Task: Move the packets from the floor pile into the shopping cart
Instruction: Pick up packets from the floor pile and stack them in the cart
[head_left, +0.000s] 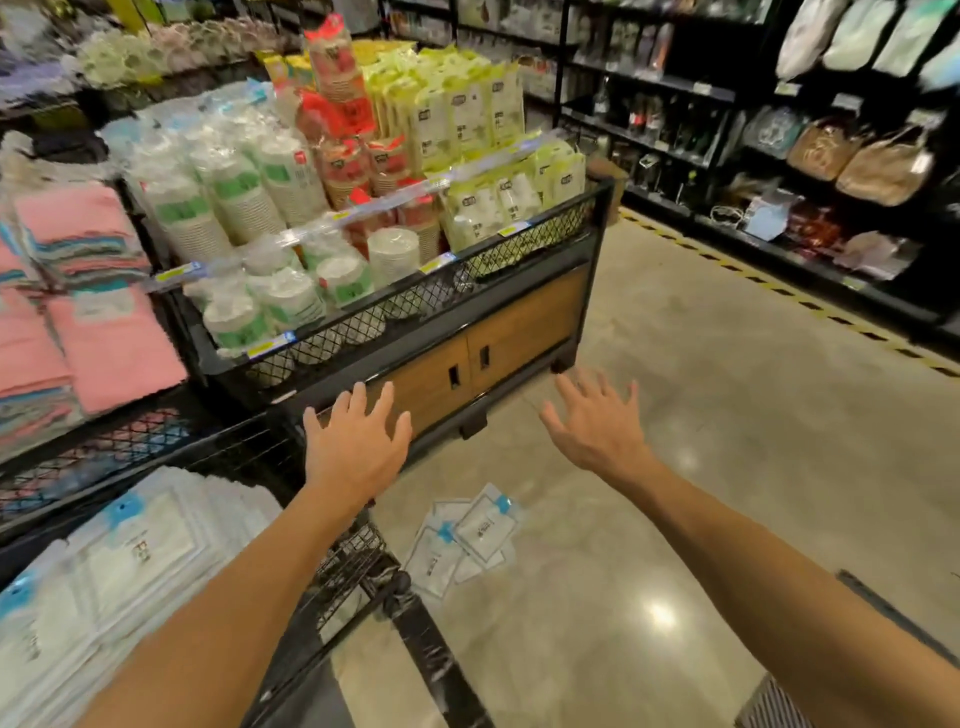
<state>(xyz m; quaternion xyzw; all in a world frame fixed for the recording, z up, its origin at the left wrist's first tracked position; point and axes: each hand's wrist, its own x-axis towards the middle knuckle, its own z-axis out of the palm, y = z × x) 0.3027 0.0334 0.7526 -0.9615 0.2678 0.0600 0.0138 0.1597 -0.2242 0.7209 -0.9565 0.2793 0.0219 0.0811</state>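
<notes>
Black wire shopping cart (358, 566) at bottom centre, mostly hidden under left arm. Small pile of clear flat packets with blue tabs (467, 535) on shiny floor, lower middle; print too blurry to read. Left hand (353, 441) and right hand (597, 421) above, fingers spread, holding nothing. Behind, black mesh display bin with wooden doors (467, 332), labels unreadable.

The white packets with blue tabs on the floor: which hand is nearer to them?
Neither clearly: the left hand and the right hand, both open, hover above the packets, left and right of them.
</notes>
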